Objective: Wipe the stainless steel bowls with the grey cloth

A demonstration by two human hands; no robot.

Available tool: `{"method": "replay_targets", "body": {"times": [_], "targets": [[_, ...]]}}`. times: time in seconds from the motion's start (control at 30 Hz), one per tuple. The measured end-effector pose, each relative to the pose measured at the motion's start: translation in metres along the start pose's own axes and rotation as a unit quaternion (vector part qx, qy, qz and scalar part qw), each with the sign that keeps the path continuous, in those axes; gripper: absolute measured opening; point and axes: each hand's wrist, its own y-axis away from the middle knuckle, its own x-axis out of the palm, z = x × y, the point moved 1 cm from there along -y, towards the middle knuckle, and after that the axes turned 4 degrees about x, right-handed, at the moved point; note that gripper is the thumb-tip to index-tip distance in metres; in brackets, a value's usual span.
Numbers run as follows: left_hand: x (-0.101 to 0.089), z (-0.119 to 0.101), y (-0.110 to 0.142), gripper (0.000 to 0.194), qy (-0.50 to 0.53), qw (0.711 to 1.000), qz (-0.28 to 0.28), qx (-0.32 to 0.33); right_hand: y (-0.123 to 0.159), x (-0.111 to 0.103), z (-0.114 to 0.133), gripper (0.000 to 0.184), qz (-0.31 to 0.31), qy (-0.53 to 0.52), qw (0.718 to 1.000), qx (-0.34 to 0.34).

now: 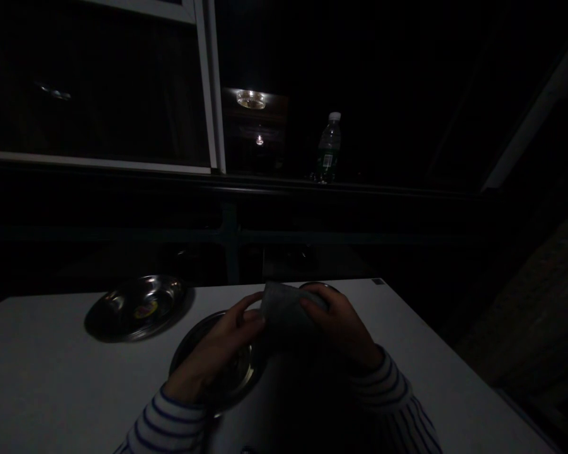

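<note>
The scene is very dark. My left hand (218, 347) and my right hand (338, 325) both grip a grey cloth (286, 309) held between them above the white table (38, 378). Under my left hand lies a round metal plate (239, 375). The fingers of both hands are curled round the cloth's edges. Both wrists wear striped sleeves. Behind my right hand the rim of another metal dish (319, 285) just shows.
A second metal plate (137, 306) with a small coloured sticker sits at the table's far left. A plastic water bottle (329, 148) stands on the dark window ledge beyond. The table's right edge drops off to a dark floor.
</note>
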Motion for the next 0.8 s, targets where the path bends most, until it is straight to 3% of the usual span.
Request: {"method": "replay_targets", "body": {"times": [0.07,0.2,0.37,0.5,0.67,0.73,0.8], "targets": [[-0.001,0.004,-0.002,0.062,0.000,1.000,0.031,-0.001,0.000,0.001,0.000,0.020,-0.017,-0.005,1.000,0.013],[-0.007,0.010,-0.010,0.038,-0.030,1.000,0.007,0.007,0.003,0.000,-0.001,0.019,0.003,-0.009,1.000,0.025],[-0.009,0.003,-0.008,0.040,-0.033,0.999,-0.032,0.001,0.006,0.003,0.001,0.041,0.180,-0.136,0.974,-0.013],[-0.004,0.000,-0.002,0.045,0.062,0.993,-0.097,0.011,0.004,0.009,0.004,0.034,0.127,-0.223,0.967,0.014],[0.005,0.005,-0.005,0.047,0.070,0.998,-0.004,-0.005,0.003,0.011,0.005,0.035,0.076,-0.257,0.963,0.029],[0.003,0.005,-0.006,0.047,0.059,0.998,-0.021,-0.002,0.002,0.008,0.002,0.032,0.100,-0.248,0.964,-0.012],[0.000,0.002,-0.005,0.041,0.039,0.996,-0.082,0.001,0.001,0.004,-0.002,0.025,0.151,-0.229,0.958,-0.079]]}}
